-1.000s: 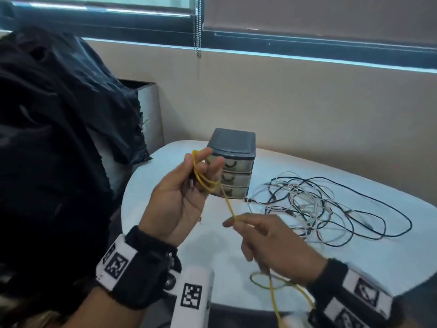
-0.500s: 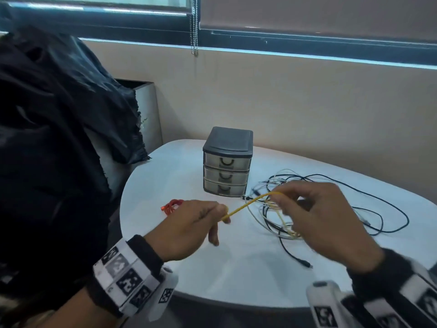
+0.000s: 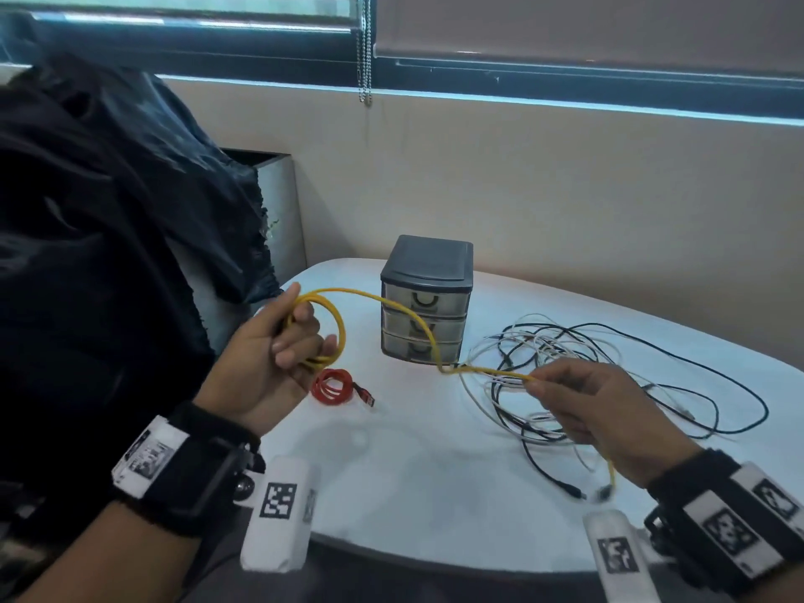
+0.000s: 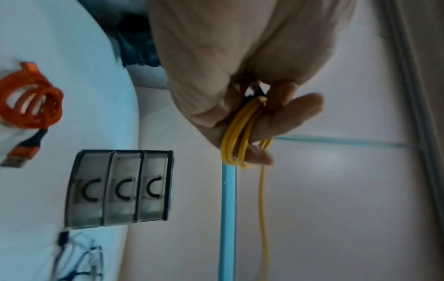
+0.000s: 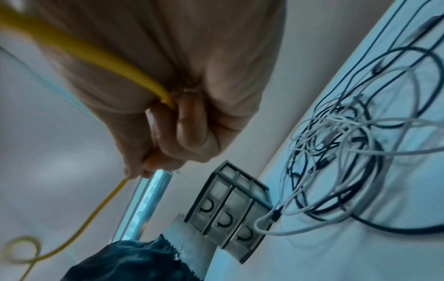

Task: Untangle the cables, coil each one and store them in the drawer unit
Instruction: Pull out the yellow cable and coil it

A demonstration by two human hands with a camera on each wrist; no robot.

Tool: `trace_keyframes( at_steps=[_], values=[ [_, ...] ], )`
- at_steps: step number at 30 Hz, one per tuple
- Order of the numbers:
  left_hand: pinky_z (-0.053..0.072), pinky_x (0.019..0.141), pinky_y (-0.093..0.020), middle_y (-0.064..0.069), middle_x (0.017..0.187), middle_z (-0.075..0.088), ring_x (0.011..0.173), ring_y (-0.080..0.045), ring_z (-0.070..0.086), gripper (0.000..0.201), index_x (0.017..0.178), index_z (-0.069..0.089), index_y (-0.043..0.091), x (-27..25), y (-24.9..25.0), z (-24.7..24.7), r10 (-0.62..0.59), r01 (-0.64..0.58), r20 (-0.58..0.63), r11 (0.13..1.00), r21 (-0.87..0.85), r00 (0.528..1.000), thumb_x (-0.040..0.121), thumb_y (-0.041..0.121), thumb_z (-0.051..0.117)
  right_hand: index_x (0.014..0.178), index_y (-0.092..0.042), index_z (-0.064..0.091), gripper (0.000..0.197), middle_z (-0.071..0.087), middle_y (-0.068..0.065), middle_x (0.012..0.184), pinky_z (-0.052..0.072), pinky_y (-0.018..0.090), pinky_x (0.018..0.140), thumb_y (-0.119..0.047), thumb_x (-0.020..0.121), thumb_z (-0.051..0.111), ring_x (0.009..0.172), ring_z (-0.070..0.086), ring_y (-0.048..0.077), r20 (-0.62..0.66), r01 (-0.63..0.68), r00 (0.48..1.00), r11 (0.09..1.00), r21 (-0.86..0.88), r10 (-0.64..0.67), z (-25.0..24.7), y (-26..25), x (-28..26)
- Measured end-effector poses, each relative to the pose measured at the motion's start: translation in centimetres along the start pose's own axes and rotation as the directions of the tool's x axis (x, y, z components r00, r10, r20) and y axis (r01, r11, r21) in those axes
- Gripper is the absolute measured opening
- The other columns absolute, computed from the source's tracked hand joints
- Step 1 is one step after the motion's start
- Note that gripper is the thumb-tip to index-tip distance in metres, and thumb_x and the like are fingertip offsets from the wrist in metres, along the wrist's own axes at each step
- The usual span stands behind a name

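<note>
My left hand [image 3: 283, 346] is raised left of the grey three-drawer unit [image 3: 424, 300] and grips several loops of a yellow cable [image 3: 337, 324]; the same coil [image 4: 236, 136] shows between its fingers in the left wrist view. The cable runs right, past the drawer fronts, to my right hand [image 3: 578, 398], which pinches it over the tangle of black and white cables [image 3: 609, 372]. In the right wrist view the yellow cable [image 5: 100, 55] passes through that fist. Its loose end hangs below the right wrist. All drawers [image 4: 120, 188] appear closed. A coiled red USB cable [image 3: 333, 387] lies on the white table [image 3: 413, 472].
Dark cloth [image 3: 108, 254] fills the left side beside the table. A beige wall and a window with a bead chain [image 3: 364, 50] stand behind. Wrist-worn devices with markers sit near the table's front edge.
My left hand rose and now holds more yellow loops. My right hand dropped lower right along the cable, over the tangle. The red coil is again in view.
</note>
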State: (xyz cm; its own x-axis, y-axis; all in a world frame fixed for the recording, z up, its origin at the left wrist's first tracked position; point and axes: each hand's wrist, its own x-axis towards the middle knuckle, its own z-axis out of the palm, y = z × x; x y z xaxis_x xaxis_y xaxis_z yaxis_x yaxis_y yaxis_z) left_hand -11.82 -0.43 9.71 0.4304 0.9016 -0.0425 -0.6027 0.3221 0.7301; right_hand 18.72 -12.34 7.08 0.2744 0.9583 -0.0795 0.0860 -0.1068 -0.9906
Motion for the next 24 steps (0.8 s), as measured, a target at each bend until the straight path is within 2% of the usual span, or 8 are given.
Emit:
trace_keyframes(
  at_steps=[4,6,9,12,16,20,22,24],
  values=[
    [0.057,0.076,-0.018,0.011,0.04,0.03,0.036,-0.006,0.038,0.044,0.066,0.056,0.017,0.8,0.8,-1.6,0.018,-0.028,-0.061,0.987,-0.158,0.998,0.102,0.038,0.045,0.076,-0.012,0.077,0.013,0.052,0.002,0.054,0.028,0.019,0.041,-0.018,0.086,0.072,0.044,0.033,0.011,0.02,0.007,1.0,0.96,-0.281,-0.001,-0.8,0.8,-0.9],
    [0.059,0.081,-0.023,0.01,0.044,0.034,0.045,-0.004,0.044,0.04,0.072,0.059,0.014,1.0,0.3,-1.4,0.021,-0.043,-0.099,0.974,-0.224,0.995,0.102,0.036,0.045,0.072,-0.02,0.075,0.018,0.061,-0.002,0.056,0.034,0.014,0.047,-0.024,0.089,0.071,0.046,0.043,0.006,0.137,0.098,0.99,0.844,-0.527,-0.029,0.3,1.4,-1.8],
    [0.057,0.09,-0.034,0.004,0.057,0.054,0.064,-0.008,0.068,0.036,0.088,0.065,0.006,1.9,-0.7,-0.4,0.064,-0.106,-0.139,0.942,-0.318,0.988,0.105,0.028,0.042,0.077,-0.025,0.07,0.02,0.066,-0.009,0.066,0.039,0.013,0.057,-0.028,0.095,0.063,0.054,0.052,-0.001,0.358,0.255,0.934,0.714,-0.652,-0.007,3.3,2.4,-3.3],
    [0.054,0.095,-0.031,-0.002,0.085,0.071,0.087,-0.012,0.075,0.035,0.102,0.062,0.005,2.6,-1.7,0.3,0.127,-0.159,-0.146,0.959,-0.236,0.981,0.107,0.028,0.037,0.089,-0.027,0.065,0.015,0.06,-0.023,0.068,0.04,0.011,0.066,-0.035,0.097,0.055,0.065,0.053,-0.006,0.546,0.413,0.837,0.644,-0.644,0.01,6.1,2.3,-5.5],
    [0.047,0.097,-0.033,-0.004,0.087,0.076,0.105,-0.02,0.071,0.034,0.113,0.061,0.005,2.7,-4.6,0.7,0.188,-0.167,-0.149,0.975,0.143,0.971,0.108,0.027,0.036,0.101,-0.033,0.058,0.019,0.065,-0.01,0.089,0.049,0.024,0.083,-0.049,0.095,0.049,0.082,0.058,-0.001,0.684,0.541,0.729,0.636,-0.55,-0.03,8.5,-1.0,-8.2],
    [0.04,0.069,-0.03,-0.002,0.075,0.074,0.086,-0.015,0.067,0.035,0.105,0.068,0.012,1.2,-6.8,0.8,0.218,-0.186,0.049,0.668,0.721,0.975,0.105,0.037,0.043,0.095,-0.033,0.062,0.023,0.061,-0.002,0.07,0.043,0.026,0.059,-0.053,0.09,0.052,0.06,0.05,0.01,0.515,0.511,0.812,0.759,-0.404,-0.273,7.0,-5.6,-9.2],
    [0.04,0.071,-0.029,0.0,0.068,0.071,0.077,-0.009,0.063,0.045,0.098,0.069,0.008,0.3,-7.4,0.9,0.147,-0.233,0.181,0.56,0.795,0.972,0.097,0.044,0.043,0.089,-0.032,0.066,0.021,0.06,-0.001,0.065,0.04,0.028,0.054,-0.05,0.091,0.055,0.054,0.046,0.016,0.305,0.544,0.838,0.74,-0.396,-0.453,5.8,-7.3,-8.3],
    [0.044,0.075,-0.032,0.001,0.06,0.065,0.07,-0.01,0.06,0.047,0.095,0.07,0.006,-0.5,-7.7,1.4,0.056,-0.254,0.268,0.554,0.793,0.962,0.095,0.043,0.041,0.081,-0.025,0.069,0.018,0.055,-0.011,0.055,0.031,0.019,0.044,-0.03,0.097,0.061,0.044,0.036,0.009,0.106,0.541,0.834,0.764,-0.352,-0.541,5.1,-8.0,-5.9]
  ],
)
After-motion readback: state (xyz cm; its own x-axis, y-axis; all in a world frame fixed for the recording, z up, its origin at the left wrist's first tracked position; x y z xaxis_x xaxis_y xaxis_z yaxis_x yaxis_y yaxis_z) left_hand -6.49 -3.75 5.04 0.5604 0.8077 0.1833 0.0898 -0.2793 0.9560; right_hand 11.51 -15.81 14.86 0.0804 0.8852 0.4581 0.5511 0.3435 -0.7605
